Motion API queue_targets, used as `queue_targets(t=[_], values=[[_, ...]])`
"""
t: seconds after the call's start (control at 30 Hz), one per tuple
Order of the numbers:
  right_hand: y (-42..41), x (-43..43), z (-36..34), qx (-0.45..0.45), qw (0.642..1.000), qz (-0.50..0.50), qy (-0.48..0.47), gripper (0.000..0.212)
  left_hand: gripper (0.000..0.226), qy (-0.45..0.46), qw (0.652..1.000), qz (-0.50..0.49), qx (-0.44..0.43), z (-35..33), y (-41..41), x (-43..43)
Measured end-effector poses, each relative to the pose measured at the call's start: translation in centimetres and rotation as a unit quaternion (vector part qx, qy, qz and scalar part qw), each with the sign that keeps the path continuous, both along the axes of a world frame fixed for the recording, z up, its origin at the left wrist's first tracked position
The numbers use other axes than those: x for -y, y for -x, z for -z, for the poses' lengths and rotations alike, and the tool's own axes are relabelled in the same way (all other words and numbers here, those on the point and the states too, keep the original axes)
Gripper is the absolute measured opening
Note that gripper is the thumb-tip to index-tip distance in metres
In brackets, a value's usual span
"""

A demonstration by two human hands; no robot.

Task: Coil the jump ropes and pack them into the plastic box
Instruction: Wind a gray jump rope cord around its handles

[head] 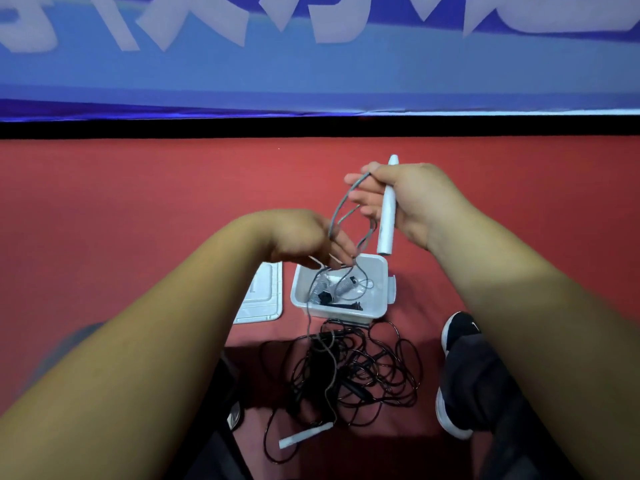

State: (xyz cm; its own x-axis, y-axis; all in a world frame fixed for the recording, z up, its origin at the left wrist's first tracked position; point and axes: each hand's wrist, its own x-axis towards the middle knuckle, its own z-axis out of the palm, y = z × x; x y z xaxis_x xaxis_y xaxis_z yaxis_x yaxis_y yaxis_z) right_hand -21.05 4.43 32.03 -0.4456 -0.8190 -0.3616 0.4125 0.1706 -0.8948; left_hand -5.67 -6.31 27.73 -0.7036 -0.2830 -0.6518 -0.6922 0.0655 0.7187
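My right hand (405,199) grips a white jump rope handle (387,216) upright above the floor, with loops of grey rope (341,206) draped over its fingers. My left hand (304,237) pinches the same grey rope lower down, just above the plastic box (377,306). The rope runs down past the box to the second white handle (304,435) lying on the floor. The open white box holds coiled ropes and dark pieces. A tangled black jump rope (363,368) lies in a heap in front of the box.
The box's clear lid (261,296) lies flat to the left of the box on the red floor (138,202). My black shoe (457,341) and dark trouser leg sit right of the black rope. A blue banner (311,71) runs along the far wall.
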Motion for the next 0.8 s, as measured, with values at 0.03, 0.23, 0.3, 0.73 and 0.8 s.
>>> queue_targets(t=[0.03,0.23,0.3,0.73,0.8], values=[[0.3,0.1,-0.2,0.010,1.000,0.015,0.008,0.012,0.041,0.013,0.999,0.037,0.014,0.2,-0.1,-0.2],[2.2,0.0,-0.4,0.126,0.983,0.111,0.070,0.015,0.020,0.115,0.987,0.100,0.038,2.1,-0.5,-0.5],[2.7,-0.1,-0.1,0.156,0.974,0.138,0.089,0.016,0.017,0.142,0.982,0.107,0.058,2.8,-0.8,-0.4],[2.6,-0.4,3.1,-0.086,0.962,-0.129,-0.227,0.020,0.016,-0.129,0.950,-0.213,-0.185,-2.4,0.0,-0.4],[1.4,-0.5,3.7,-0.109,0.952,-0.180,-0.223,0.017,0.017,-0.158,0.918,-0.282,-0.228,-3.1,0.2,0.0]])
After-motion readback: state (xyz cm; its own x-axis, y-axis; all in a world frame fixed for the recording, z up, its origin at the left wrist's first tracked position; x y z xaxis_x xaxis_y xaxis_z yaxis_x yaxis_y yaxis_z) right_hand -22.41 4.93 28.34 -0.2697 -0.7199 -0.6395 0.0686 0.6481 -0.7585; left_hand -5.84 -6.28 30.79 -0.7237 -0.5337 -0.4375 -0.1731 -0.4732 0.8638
